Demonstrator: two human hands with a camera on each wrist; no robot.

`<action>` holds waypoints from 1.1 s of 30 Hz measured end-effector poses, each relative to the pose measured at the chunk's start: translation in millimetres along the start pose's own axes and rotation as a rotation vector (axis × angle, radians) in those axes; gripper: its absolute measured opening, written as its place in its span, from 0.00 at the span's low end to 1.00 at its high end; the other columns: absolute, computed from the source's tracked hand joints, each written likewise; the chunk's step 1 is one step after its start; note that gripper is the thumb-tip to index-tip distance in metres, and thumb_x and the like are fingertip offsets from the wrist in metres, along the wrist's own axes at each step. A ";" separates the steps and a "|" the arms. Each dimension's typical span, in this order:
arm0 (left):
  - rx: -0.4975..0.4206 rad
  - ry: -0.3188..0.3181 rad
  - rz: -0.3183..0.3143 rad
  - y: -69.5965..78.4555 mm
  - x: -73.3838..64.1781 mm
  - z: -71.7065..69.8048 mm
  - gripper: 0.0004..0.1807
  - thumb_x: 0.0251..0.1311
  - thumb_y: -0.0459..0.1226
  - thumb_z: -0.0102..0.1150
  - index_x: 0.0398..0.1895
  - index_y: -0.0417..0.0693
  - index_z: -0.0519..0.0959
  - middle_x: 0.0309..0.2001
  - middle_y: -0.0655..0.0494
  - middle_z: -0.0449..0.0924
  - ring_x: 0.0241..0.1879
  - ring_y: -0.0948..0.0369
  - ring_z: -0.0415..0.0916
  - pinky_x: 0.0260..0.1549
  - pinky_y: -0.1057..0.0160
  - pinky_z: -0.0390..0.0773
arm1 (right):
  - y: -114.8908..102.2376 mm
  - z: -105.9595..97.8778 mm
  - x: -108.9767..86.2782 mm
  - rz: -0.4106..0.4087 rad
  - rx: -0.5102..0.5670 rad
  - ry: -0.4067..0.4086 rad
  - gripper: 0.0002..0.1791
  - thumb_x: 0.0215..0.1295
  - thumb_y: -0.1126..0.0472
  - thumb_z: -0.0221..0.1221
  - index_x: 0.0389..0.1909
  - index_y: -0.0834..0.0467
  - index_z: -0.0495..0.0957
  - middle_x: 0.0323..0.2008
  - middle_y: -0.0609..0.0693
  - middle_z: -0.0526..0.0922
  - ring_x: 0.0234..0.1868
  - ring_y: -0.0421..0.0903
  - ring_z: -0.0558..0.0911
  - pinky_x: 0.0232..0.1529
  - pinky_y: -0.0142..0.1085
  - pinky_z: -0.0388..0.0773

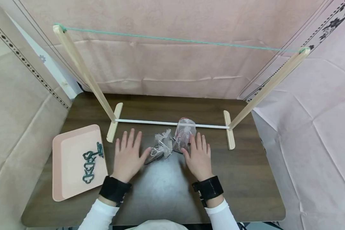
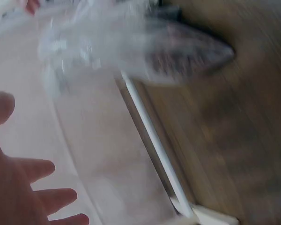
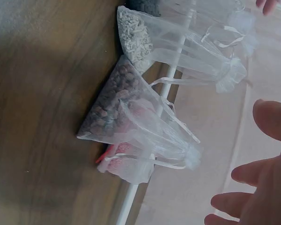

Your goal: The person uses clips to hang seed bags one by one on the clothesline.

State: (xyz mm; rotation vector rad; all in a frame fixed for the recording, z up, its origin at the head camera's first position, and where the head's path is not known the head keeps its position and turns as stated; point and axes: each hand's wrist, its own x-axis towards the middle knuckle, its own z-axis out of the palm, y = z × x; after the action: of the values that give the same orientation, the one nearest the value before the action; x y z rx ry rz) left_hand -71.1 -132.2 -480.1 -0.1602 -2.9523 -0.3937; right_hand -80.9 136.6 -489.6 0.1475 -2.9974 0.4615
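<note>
Several sheer white drawstring pouches [image 1: 162, 143] sit in a cluster on the table, between the two hands. In the right wrist view, one pouch [image 3: 110, 101] holds reddish-brown bits, and another [image 3: 135, 40] is filled with pale chips. A pouch with something red [image 3: 119, 164] lies beside them. My left hand [image 1: 128, 158] is spread to the left of the cluster, thumb tip close to the nearest pouch. On the other side my right hand [image 1: 199, 158] has its fingers extended, with thumb and forefinger overlapping the pouches' edge in the head view. Neither hand grips anything.
Behind the pouches stands a frame with two wooden posts [image 1: 87, 75] [image 1: 270, 88], a white bottom bar [image 1: 149, 122] and a green string [image 1: 166, 39] across the top. A pink tray [image 1: 72, 187] at the left holds dark green clips [image 1: 89, 166]. Cloth surrounds the table.
</note>
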 end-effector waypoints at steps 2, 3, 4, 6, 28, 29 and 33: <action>-0.027 0.040 -0.047 -15.4 0.0 -6.0 0.41 0.58 0.64 0.34 0.68 0.50 0.52 0.68 0.44 0.44 0.66 0.45 0.38 0.58 0.41 0.35 | 0.9 -1.2 0.6 -0.001 0.028 0.007 0.37 0.62 0.38 0.44 0.66 0.56 0.55 0.67 0.58 0.50 0.67 0.54 0.47 0.59 0.55 0.48; -0.037 0.070 -0.077 -25.0 0.0 -8.9 0.40 0.58 0.63 0.35 0.67 0.49 0.54 0.67 0.43 0.47 0.65 0.44 0.41 0.58 0.40 0.38 | 1.6 -2.1 0.6 -0.002 0.043 0.009 0.37 0.62 0.38 0.45 0.66 0.56 0.56 0.66 0.58 0.51 0.66 0.55 0.50 0.59 0.55 0.50; -0.052 0.108 -0.103 -35.8 -0.3 -12.4 0.39 0.58 0.62 0.38 0.66 0.47 0.56 0.65 0.42 0.52 0.64 0.43 0.46 0.57 0.39 0.43 | 2.4 -2.8 0.3 -0.003 0.054 0.013 0.36 0.62 0.39 0.46 0.65 0.57 0.57 0.66 0.59 0.53 0.65 0.55 0.53 0.58 0.55 0.53; -0.071 0.174 -0.171 -59.6 -2.7 -19.8 0.35 0.59 0.58 0.43 0.62 0.43 0.62 0.59 0.40 0.62 0.58 0.41 0.57 0.50 0.39 0.56 | 4.2 -3.8 -1.4 0.003 0.077 0.018 0.34 0.61 0.42 0.49 0.64 0.57 0.59 0.64 0.60 0.57 0.62 0.56 0.59 0.54 0.54 0.60; -0.061 -0.410 -0.462 -176.3 -40.4 -9.7 0.45 0.50 0.61 0.52 0.57 0.31 0.58 0.46 0.30 0.59 0.38 0.37 0.63 0.28 0.40 0.68 | 9.2 3.0 -31.1 0.083 0.141 -0.004 0.30 0.60 0.46 0.53 0.61 0.55 0.64 0.59 0.57 0.65 0.53 0.55 0.71 0.40 0.50 0.73; -0.057 -0.417 -0.458 -177.3 -39.7 -8.8 0.45 0.50 0.60 0.52 0.56 0.30 0.59 0.46 0.30 0.60 0.38 0.37 0.64 0.28 0.40 0.69 | 9.4 3.3 -31.5 0.085 0.142 -0.005 0.30 0.60 0.46 0.53 0.61 0.55 0.64 0.59 0.57 0.65 0.53 0.55 0.71 0.41 0.50 0.72; -0.044 -0.453 -0.458 -180.9 -38.9 -6.8 0.45 0.49 0.59 0.55 0.55 0.29 0.60 0.46 0.28 0.61 0.39 0.36 0.63 0.28 0.40 0.69 | 9.0 3.4 -32.2 0.094 0.144 -0.012 0.30 0.60 0.46 0.53 0.61 0.55 0.64 0.59 0.56 0.65 0.53 0.54 0.70 0.42 0.50 0.72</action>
State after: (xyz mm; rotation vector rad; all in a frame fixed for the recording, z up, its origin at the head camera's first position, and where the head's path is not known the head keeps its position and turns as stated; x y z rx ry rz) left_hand -54.9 -310.9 -525.7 0.4973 -3.4161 -0.5397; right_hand -50.3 146.6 -499.2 0.0204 -2.9918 0.6893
